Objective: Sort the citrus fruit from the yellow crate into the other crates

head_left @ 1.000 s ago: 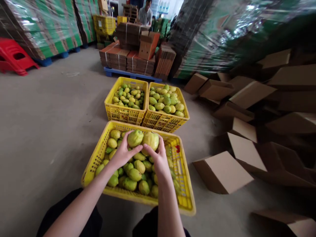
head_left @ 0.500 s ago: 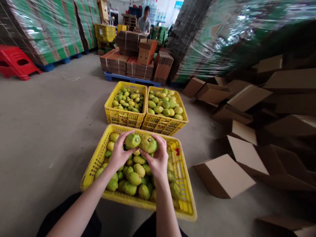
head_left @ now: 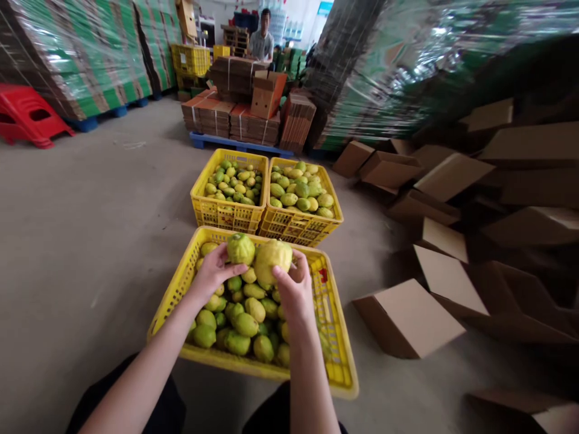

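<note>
Above the near yellow crate (head_left: 169,301), my left hand (head_left: 217,269) is closed on a green lemon (head_left: 240,248). Beside it, my right hand (head_left: 294,283) grips a larger, yellower lemon (head_left: 272,259) with a bumpy skin, thumb in front and fingers behind. The two fruits are side by side, nearly touching. Below them, the crate holds many green and yellow lemons (head_left: 245,324), partly hidden by my hands and forearms.
Two more yellow crates (head_left: 228,216) of lemons stand just beyond. Open cardboard boxes (head_left: 409,316) lie piled on the right. Behind are flattened cartons (head_left: 208,114) on a blue pallet, a person (head_left: 261,43), and a red stool (head_left: 31,114) at left.
Both lemons have been turned in my hands, so their stem ends no longer face me. My hands have moved slightly apart, and the right lemon shows its yellow side.
</note>
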A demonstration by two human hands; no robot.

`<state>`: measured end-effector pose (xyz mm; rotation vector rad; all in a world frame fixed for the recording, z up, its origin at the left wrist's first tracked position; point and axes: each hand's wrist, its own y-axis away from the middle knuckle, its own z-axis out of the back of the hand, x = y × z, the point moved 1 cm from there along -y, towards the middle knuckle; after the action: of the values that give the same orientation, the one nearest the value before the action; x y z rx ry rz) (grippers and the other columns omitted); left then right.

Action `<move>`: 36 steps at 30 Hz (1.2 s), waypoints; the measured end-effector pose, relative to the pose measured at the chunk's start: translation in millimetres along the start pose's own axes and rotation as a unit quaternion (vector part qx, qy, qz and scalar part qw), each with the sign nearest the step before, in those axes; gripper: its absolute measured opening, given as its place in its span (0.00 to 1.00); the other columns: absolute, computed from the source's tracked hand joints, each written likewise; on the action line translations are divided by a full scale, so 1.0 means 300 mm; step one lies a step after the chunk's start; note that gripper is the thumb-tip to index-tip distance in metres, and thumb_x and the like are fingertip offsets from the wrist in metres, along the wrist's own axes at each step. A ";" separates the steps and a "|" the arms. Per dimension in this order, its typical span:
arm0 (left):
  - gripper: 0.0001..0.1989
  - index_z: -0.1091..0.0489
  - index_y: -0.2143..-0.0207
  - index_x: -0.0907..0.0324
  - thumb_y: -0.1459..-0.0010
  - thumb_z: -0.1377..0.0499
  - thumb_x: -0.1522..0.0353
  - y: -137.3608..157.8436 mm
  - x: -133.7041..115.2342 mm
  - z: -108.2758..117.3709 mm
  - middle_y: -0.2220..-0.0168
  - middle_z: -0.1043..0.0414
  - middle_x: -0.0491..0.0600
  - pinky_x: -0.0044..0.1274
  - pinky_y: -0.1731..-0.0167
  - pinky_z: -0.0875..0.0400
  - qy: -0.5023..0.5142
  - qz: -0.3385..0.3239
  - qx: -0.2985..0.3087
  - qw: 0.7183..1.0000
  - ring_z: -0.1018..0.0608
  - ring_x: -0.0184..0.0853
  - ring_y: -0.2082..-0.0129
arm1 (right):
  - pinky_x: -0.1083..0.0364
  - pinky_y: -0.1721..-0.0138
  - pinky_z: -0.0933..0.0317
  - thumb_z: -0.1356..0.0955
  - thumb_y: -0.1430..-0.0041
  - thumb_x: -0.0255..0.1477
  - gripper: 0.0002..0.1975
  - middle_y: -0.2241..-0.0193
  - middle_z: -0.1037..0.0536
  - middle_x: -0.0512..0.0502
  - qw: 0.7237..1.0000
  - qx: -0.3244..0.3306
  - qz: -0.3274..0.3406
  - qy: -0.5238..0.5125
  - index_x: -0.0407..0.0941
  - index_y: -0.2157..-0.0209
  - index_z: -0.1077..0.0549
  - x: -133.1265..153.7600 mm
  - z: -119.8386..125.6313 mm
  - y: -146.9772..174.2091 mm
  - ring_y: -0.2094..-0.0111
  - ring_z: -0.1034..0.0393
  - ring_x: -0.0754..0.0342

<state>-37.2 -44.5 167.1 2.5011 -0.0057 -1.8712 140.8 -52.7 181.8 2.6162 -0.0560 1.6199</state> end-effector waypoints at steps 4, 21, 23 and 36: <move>0.31 0.26 0.54 0.60 0.59 0.24 0.58 0.004 -0.009 0.011 0.55 0.20 0.54 0.33 0.48 0.26 0.030 0.015 -0.005 0.999 0.19 0.45 0.52 | 0.50 0.60 0.30 0.20 0.59 0.38 0.23 0.64 0.19 0.50 0.997 0.003 -0.032 -0.066 0.49 0.60 0.24 -0.006 -0.003 -0.009 0.64 0.24 0.48; 0.35 0.25 0.45 0.58 0.54 0.26 0.54 0.039 -0.037 0.006 0.44 0.24 0.55 0.35 0.40 0.30 0.004 0.026 0.008 1.000 0.25 0.48 0.40 | 0.47 0.57 0.26 0.24 0.55 0.38 0.21 0.60 0.17 0.48 0.996 0.028 -0.086 0.017 0.49 0.58 0.25 -0.042 -0.060 0.004 0.58 0.22 0.45; 0.34 0.24 0.47 0.59 0.52 0.30 0.49 0.039 -0.030 0.006 0.49 0.21 0.56 0.30 0.53 0.22 -0.002 0.057 -0.040 0.998 0.19 0.44 0.50 | 0.48 0.62 0.25 0.25 0.55 0.40 0.22 0.62 0.17 0.48 0.993 0.029 -0.116 0.020 0.48 0.58 0.25 -0.040 -0.061 0.008 0.61 0.21 0.45; 0.37 0.33 0.83 0.58 0.53 0.47 0.33 0.032 0.009 -0.007 0.88 0.35 0.48 0.20 0.87 0.48 -0.066 0.294 0.043 0.952 0.37 0.27 0.89 | 0.56 0.89 0.47 0.29 0.51 0.56 0.30 0.77 0.21 0.46 0.957 0.018 -0.287 0.036 0.43 0.63 0.24 -0.048 -0.042 0.007 0.87 0.36 0.55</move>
<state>-34.2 -54.2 165.2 2.0767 -0.7576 -1.7831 123.2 -53.8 174.6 2.2763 0.6738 1.4956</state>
